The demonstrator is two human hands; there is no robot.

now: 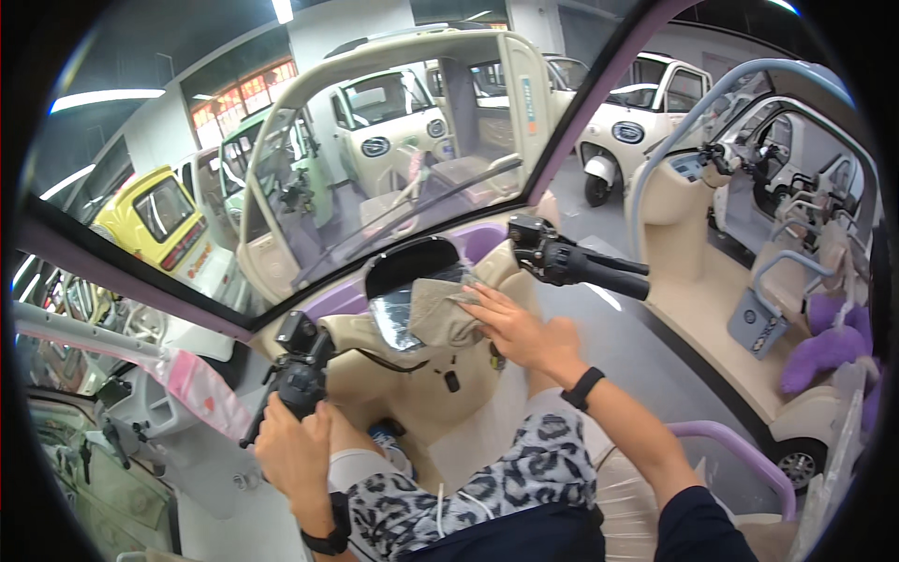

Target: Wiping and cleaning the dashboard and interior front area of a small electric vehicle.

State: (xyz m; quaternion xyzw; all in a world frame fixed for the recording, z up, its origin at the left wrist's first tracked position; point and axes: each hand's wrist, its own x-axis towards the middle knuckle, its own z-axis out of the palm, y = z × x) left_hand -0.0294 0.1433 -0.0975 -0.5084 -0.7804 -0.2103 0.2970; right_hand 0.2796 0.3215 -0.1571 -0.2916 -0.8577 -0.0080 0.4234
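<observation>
Cloth [438,317]: across the display [393,317], under the right hand [513,326] (open, fingers extended).
Left hand [292,451]: gripping the left handlebar [302,382], nearer.
Display: glossy, partly covered.
Floor [599,348]: grey; yellow vehicle [178,242] far left.

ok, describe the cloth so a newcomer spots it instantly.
Below the purple windshield frame, between the black handlebar grips, sits a glossy display panel. The cloth lies over its right side, under the right hand: matte, creased, grey-brown fabric, unlike the shiny panel and smooth beige bodywork around it.
</observation>
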